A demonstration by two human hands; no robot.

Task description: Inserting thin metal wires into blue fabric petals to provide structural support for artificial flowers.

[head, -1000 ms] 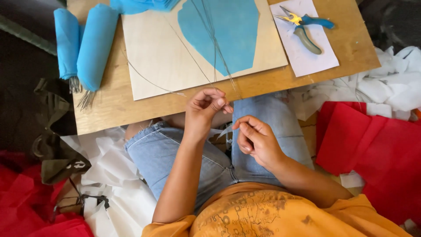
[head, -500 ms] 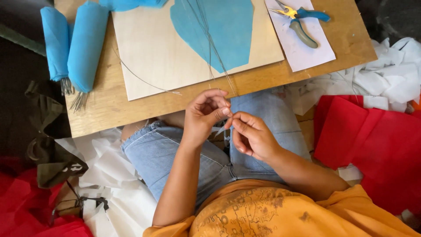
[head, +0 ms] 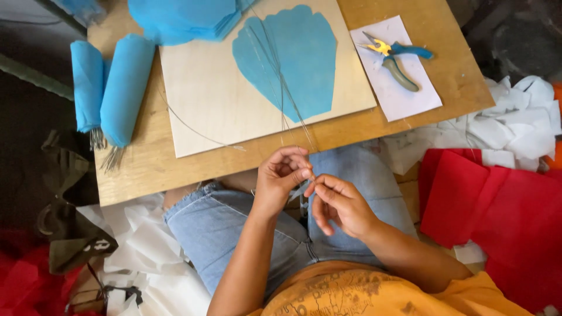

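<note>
Hands pinching thin wires at the surface's near edge

Left hand [head: 280,181] and right hand [head: 342,203] meet over the lap, each grip pinched together on the near ends of the thin wires [head: 285,102], which run toward 12 o'clock across the blue petal sheet [head: 295,55] on the plywood board [head: 211,105]. Judged risk: a tug could drag the loose sheet off the board or let the springy wires slip free. Pliers [head: 395,55] lie at 2 o'clock, blue paper rolls [head: 111,88] at 10.
</note>
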